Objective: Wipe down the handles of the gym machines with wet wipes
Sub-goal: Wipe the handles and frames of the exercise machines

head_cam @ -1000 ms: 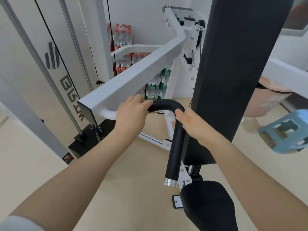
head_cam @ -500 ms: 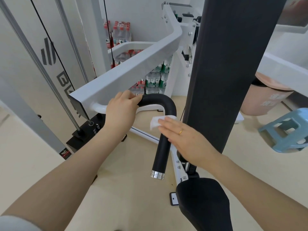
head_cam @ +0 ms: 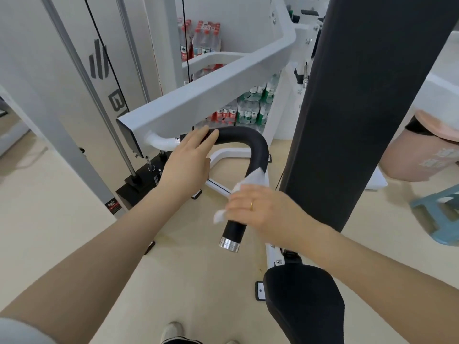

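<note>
**Operator:** Wiping was under way on the curved black foam-covered handle (head_cam: 250, 142) of the white steel gym machine (head_cam: 198, 95). The right hand (head_cam: 268, 209) was curled around the lower, straight run of the handle, just above its polished metal end cap (head_cam: 229, 243), pressing the crumpled white wet wipe (head_cam: 250, 181) against the grip. Wipe material showed above and below the fingers.

**Inspector:** State of the left hand (head_cam: 190, 162)?

**Operator:** It lay flat with fingers extended and close together, resting on the upper end of the handle where the foam met the white tube. It clasped nothing; it appeared to steady the arm of the machine.

**Inspector:** Handling characteristics?

**Operator:** The wipe was judged light, limp and damp, so it would bunch or slip unless wrapped around the grip and held under the palm. The foam looked slightly yielding and grippy, likely to drag on the wipe. The handle itself was rigid and fixed to the frame, though the arm might swing. Recommended hold: encircle the grip with the wipe, brace near the tube joint.

**Inspector:** Surroundings?

**Operator:** A tall black padded backrest (head_cam: 372, 95) stood just to the right of the handle, with the black seat (head_cam: 305, 301) below it.
</note>
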